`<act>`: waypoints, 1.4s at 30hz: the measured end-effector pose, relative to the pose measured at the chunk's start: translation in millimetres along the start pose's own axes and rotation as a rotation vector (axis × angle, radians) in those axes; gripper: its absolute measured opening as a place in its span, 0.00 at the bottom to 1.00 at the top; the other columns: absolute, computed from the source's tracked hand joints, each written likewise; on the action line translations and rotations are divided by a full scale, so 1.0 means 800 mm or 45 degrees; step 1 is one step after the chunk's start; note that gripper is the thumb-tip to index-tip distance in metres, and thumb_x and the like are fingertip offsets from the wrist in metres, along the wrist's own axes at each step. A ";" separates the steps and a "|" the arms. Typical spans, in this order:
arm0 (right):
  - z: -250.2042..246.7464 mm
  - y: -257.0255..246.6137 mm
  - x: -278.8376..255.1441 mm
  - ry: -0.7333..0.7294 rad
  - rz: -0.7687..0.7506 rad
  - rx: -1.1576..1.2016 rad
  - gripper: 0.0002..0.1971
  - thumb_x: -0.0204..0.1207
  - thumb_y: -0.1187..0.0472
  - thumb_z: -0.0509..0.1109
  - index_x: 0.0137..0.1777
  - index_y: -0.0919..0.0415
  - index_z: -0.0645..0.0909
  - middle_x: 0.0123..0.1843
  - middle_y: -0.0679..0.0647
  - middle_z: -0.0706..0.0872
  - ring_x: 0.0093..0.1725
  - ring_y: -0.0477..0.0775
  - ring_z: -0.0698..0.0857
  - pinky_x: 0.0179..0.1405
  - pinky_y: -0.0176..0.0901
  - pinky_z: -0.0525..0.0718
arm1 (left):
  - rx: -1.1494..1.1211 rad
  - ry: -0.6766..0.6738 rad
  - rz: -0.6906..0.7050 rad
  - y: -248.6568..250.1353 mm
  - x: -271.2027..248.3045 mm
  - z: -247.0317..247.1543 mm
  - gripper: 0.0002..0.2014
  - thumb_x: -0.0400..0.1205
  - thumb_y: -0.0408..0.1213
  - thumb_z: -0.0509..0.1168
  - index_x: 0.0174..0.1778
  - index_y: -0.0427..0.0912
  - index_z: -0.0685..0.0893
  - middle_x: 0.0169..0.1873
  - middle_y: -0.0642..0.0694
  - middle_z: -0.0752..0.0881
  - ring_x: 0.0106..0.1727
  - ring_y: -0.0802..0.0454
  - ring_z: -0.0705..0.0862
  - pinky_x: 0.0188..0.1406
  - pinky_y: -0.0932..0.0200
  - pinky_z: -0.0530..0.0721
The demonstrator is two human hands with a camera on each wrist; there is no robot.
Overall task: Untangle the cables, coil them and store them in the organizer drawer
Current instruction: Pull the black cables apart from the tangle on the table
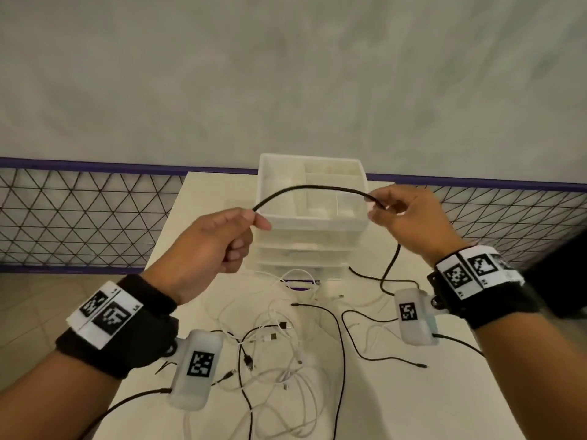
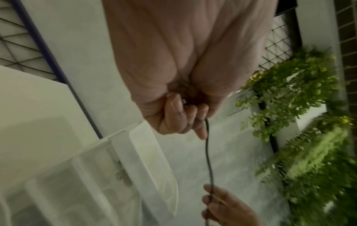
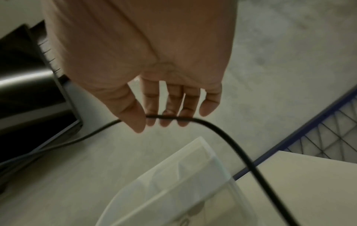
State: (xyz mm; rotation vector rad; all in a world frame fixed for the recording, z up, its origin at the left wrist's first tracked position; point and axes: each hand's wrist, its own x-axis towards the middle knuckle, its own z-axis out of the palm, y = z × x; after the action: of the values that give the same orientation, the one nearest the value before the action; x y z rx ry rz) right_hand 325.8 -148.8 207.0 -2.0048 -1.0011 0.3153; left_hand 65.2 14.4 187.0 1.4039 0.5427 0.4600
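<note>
Head view: both hands raised, left hand (image 1: 219,241) fisted, right hand (image 1: 409,214) apparently pinching black cable (image 1: 314,188).

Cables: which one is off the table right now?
The thick black cable, arched between the left hand and right hand above the organizer; the others lie loose on the table.

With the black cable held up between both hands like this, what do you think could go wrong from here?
1. The black cable hangs from the right hand down to the table, beside the pile of loose cables; pulling further may drag or snag them.
2. The right fingers pinch it only lightly, so it may slip out.
3. The span arcs just above the organizer, so it might catch on the rim.
</note>
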 end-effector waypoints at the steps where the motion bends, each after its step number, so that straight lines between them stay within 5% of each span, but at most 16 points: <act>1: 0.009 0.000 -0.004 -0.026 -0.024 -0.119 0.18 0.74 0.61 0.78 0.62 0.44 0.85 0.56 0.45 0.86 0.49 0.44 0.84 0.51 0.37 0.81 | 0.026 -0.002 0.014 0.002 0.001 0.005 0.14 0.89 0.39 0.58 0.51 0.40 0.89 0.27 0.50 0.67 0.28 0.56 0.64 0.21 0.66 0.64; 3: 0.034 -0.014 -0.022 0.017 -0.195 -0.232 0.27 0.73 0.61 0.78 0.71 0.45 0.78 0.64 0.46 0.80 0.54 0.45 0.81 0.54 0.32 0.78 | 0.200 -0.023 0.033 0.001 0.004 0.020 0.14 0.90 0.38 0.58 0.55 0.43 0.90 0.29 0.50 0.68 0.29 0.56 0.65 0.23 0.65 0.63; 6: 0.079 -0.035 -0.061 0.217 -0.590 -0.049 0.13 0.70 0.64 0.77 0.55 0.57 0.84 0.51 0.50 0.83 0.44 0.44 0.79 0.46 0.37 0.80 | 0.403 0.070 0.040 -0.014 0.012 0.038 0.13 0.89 0.36 0.58 0.54 0.45 0.89 0.28 0.52 0.70 0.27 0.56 0.67 0.22 0.69 0.65; 8: 0.112 -0.027 -0.090 -0.112 -0.589 0.058 0.03 0.73 0.62 0.76 0.41 0.58 0.84 0.38 0.48 0.85 0.35 0.46 0.80 0.36 0.42 0.81 | 0.437 0.265 0.007 -0.024 0.019 0.038 0.12 0.89 0.35 0.57 0.48 0.45 0.87 0.28 0.53 0.73 0.27 0.55 0.68 0.23 0.65 0.66; 10: 0.147 0.006 -0.116 -0.675 -0.422 -0.120 0.06 0.76 0.53 0.73 0.41 0.54 0.86 0.37 0.47 0.88 0.35 0.47 0.84 0.39 0.45 0.84 | 0.416 0.439 -0.050 -0.028 0.023 0.030 0.11 0.88 0.35 0.57 0.44 0.45 0.83 0.32 0.52 0.75 0.29 0.55 0.69 0.25 0.60 0.66; 12: 0.176 0.059 -0.141 -1.101 -0.172 -0.547 0.14 0.75 0.43 0.72 0.56 0.48 0.86 0.53 0.50 0.90 0.51 0.51 0.88 0.55 0.47 0.86 | 0.361 0.496 -0.077 -0.028 0.023 0.017 0.09 0.88 0.40 0.59 0.44 0.43 0.80 0.32 0.51 0.74 0.28 0.54 0.67 0.25 0.59 0.65; 14: 0.191 0.108 -0.161 -1.334 0.094 -0.823 0.28 0.72 0.42 0.74 0.72 0.44 0.76 0.69 0.55 0.79 0.68 0.59 0.80 0.68 0.51 0.79 | 0.451 0.421 -0.052 -0.032 0.018 0.002 0.14 0.87 0.46 0.63 0.40 0.41 0.78 0.29 0.50 0.71 0.28 0.53 0.66 0.27 0.57 0.66; 18: 0.195 0.163 -0.163 -1.069 0.186 -0.823 0.27 0.76 0.50 0.73 0.74 0.48 0.71 0.72 0.56 0.68 0.71 0.60 0.73 0.69 0.49 0.77 | 1.088 0.030 -0.270 -0.087 -0.015 -0.027 0.17 0.85 0.50 0.65 0.36 0.43 0.86 0.27 0.52 0.80 0.26 0.56 0.75 0.26 0.61 0.72; 20: 0.193 0.176 -0.152 -0.893 0.209 -0.812 0.24 0.80 0.52 0.68 0.76 0.51 0.72 0.73 0.57 0.69 0.73 0.58 0.72 0.72 0.49 0.76 | 1.263 -0.110 -0.436 -0.138 -0.036 -0.035 0.16 0.86 0.47 0.62 0.37 0.45 0.87 0.37 0.51 0.89 0.38 0.52 0.86 0.37 0.58 0.81; 23: 0.197 0.180 -0.142 -0.743 0.208 -0.745 0.23 0.81 0.54 0.65 0.76 0.55 0.73 0.71 0.58 0.73 0.72 0.58 0.75 0.70 0.49 0.77 | 1.465 -0.157 -0.586 -0.206 -0.062 -0.035 0.15 0.87 0.43 0.56 0.35 0.45 0.77 0.32 0.52 0.81 0.42 0.46 0.83 0.38 0.58 0.74; 26: 0.207 0.160 -0.142 -0.632 0.097 -0.710 0.14 0.79 0.53 0.65 0.62 0.54 0.81 0.61 0.54 0.81 0.59 0.55 0.83 0.58 0.49 0.84 | 1.399 -0.099 -0.727 -0.250 -0.080 -0.032 0.06 0.83 0.46 0.63 0.47 0.48 0.79 0.40 0.50 0.81 0.42 0.48 0.82 0.39 0.60 0.77; 28: 0.211 0.138 -0.146 -0.681 0.058 -0.701 0.08 0.77 0.53 0.64 0.50 0.52 0.84 0.52 0.51 0.87 0.51 0.53 0.86 0.50 0.48 0.86 | 1.323 -0.026 -0.729 -0.261 -0.083 -0.025 0.13 0.81 0.46 0.67 0.60 0.51 0.79 0.45 0.47 0.82 0.44 0.47 0.82 0.41 0.60 0.78; 33: 0.218 0.112 -0.164 -1.223 0.059 -0.594 0.08 0.70 0.51 0.65 0.33 0.47 0.83 0.43 0.48 0.89 0.46 0.52 0.88 0.48 0.45 0.89 | 1.362 0.235 -0.646 -0.275 -0.056 -0.014 0.23 0.84 0.43 0.61 0.76 0.53 0.71 0.57 0.41 0.88 0.56 0.41 0.86 0.50 0.53 0.84; 35: 0.220 0.115 -0.173 -1.368 0.062 -0.570 0.09 0.70 0.51 0.66 0.38 0.45 0.89 0.47 0.47 0.90 0.50 0.52 0.89 0.53 0.47 0.89 | 1.344 0.268 -0.736 -0.279 -0.049 -0.021 0.25 0.85 0.40 0.58 0.80 0.56 0.68 0.61 0.40 0.87 0.57 0.42 0.86 0.51 0.54 0.83; 37: 0.221 0.123 -0.180 -1.425 0.084 -0.567 0.14 0.72 0.48 0.71 0.56 0.45 0.90 0.53 0.46 0.88 0.55 0.50 0.87 0.60 0.46 0.86 | 1.329 0.339 -0.738 -0.281 -0.046 -0.028 0.26 0.85 0.39 0.58 0.81 0.55 0.67 0.60 0.40 0.87 0.57 0.41 0.86 0.51 0.52 0.84; 42: 0.221 0.160 -0.178 -1.204 0.106 -0.656 0.29 0.76 0.45 0.71 0.77 0.43 0.72 0.65 0.47 0.75 0.66 0.49 0.76 0.70 0.44 0.75 | 1.390 0.440 -0.873 -0.282 -0.043 -0.047 0.23 0.86 0.45 0.60 0.74 0.39 0.66 0.63 0.36 0.84 0.61 0.36 0.85 0.51 0.49 0.81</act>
State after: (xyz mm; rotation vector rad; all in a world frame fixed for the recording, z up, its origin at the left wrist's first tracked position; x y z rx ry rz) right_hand 206.1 -193.0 -19.8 -2.3859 -1.6966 1.2314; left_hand 11.4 -3.0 -37.5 2.0105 1.6530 -0.2283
